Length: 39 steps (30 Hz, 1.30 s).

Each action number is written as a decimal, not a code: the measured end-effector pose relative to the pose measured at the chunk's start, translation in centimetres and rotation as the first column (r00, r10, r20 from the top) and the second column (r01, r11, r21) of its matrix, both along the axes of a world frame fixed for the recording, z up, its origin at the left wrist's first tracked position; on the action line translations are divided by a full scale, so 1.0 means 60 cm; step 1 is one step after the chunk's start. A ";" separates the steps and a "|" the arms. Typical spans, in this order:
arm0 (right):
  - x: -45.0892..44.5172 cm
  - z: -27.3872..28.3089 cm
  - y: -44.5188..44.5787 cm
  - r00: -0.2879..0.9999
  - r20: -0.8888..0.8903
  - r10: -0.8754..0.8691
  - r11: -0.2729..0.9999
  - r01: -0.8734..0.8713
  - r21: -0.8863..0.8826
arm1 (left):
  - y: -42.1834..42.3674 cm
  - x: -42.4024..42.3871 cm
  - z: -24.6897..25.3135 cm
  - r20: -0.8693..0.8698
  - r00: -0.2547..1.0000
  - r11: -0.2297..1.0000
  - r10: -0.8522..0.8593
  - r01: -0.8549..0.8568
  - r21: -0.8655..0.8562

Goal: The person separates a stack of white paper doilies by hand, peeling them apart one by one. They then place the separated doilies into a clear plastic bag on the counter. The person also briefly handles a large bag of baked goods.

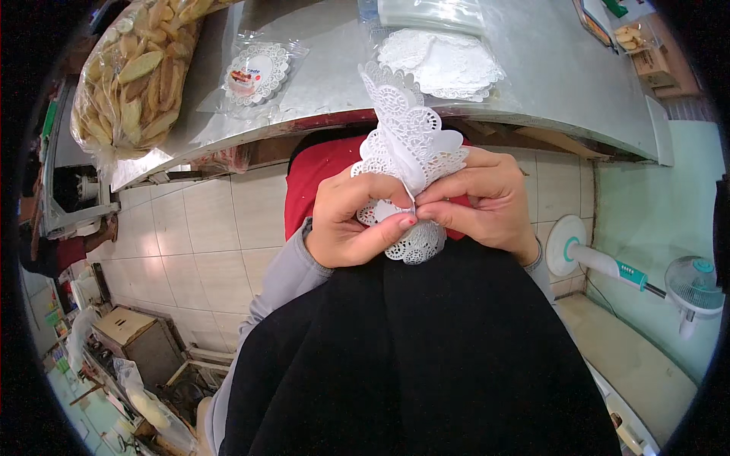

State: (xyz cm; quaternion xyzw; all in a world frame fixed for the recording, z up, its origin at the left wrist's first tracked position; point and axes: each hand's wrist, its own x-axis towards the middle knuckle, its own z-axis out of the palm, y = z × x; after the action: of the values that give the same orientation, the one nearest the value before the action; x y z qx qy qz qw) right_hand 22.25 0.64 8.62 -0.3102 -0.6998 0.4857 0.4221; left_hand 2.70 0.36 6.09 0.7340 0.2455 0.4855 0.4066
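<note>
White lace-edged paper doilies (393, 134), bent and bunched together, are held over my lap, in front of the metal table's edge. My left hand (365, 222) pinches them between thumb and forefinger from the left. From the right, my right hand (485, 199) grips the same doilies with its fingertips, which meet those of my left hand. The lower part of the doilies hangs beneath my fingers. On the table beyond lies a pile of flat white doilies (450, 65) on clear plastic. To its left, a clear packet of round doilies (256, 74) bears a printed label.
The metal table (331, 62) carries a big clear bag of sliced bread-like pieces (137, 85) at left and clear plastic sleeves (430, 14) at the back. A white and teal standing fan (604, 265) is at right. A wooden box (128, 336) stands at lower left on the tiled floor.
</note>
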 end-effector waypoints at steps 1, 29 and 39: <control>-0.001 -0.001 0.000 1.000 -0.004 -0.002 1.000 0.002 -0.007 | -0.001 -0.001 -0.001 -0.008 1.000 1.000 0.003 -0.003 0.000; -0.011 -0.020 0.002 0.991 0.046 -0.122 0.980 0.113 0.162 | -0.001 0.017 0.000 -0.038 0.983 0.983 0.182 -0.180 0.045; -0.028 -0.031 0.009 0.975 0.013 -0.220 0.959 0.213 0.189 | -0.006 0.019 -0.023 -0.059 0.969 0.951 0.240 -0.247 -0.185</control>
State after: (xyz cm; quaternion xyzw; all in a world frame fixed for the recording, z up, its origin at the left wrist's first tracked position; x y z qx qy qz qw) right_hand 20.57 1.20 6.76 -0.3523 -0.7111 0.3636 0.4879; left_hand 3.86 0.03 4.69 0.6644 0.3867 0.4928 0.4077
